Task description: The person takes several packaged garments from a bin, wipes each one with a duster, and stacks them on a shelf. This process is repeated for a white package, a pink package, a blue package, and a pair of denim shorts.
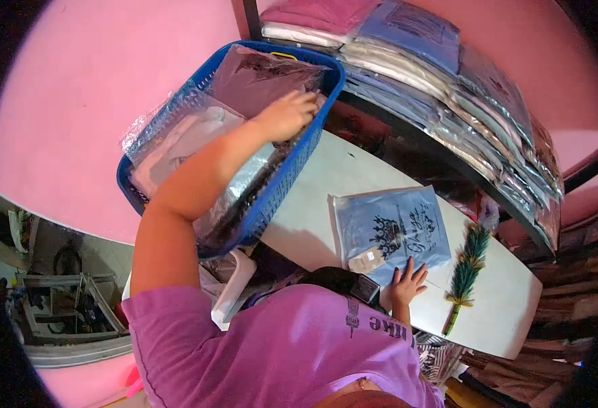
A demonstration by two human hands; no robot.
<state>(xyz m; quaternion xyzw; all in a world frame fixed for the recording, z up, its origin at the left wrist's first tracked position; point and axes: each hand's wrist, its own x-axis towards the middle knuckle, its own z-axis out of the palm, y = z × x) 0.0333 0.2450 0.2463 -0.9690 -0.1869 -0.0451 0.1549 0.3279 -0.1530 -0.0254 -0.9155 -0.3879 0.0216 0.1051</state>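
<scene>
— Hands first: where are yours?

— Well apart. Your left hand [286,114] is inside the blue basket [312,146], fingers bent down onto the top dark packet [258,75]. Whether they are pinching it or only pressing on it, I cannot tell. Your right hand [406,282] lies open, fingers spread, on the near edge of the blue packet [397,228].

— Where does that blue packet sit?

— Flat on the white table [326,177], about midway along it, printed side up, with a small beige tag [367,260] at its near corner. Your spread palm probably pins the slippery plastic so it cannot slide.

— And the basket?

— It overhangs the table's left end, tilted, with your forearm lying across its near rim. Several plastic-wrapped packets stand on edge in it, likely so you can leaf through them from above.

— Anything else close by?

— A green feather [467,268] lies on the table just beside the blue packet, towards the right end. Beyond the far edge, a shelf holds a leaning row of bagged garments [448,75], overlapped so each edge shows.
</scene>
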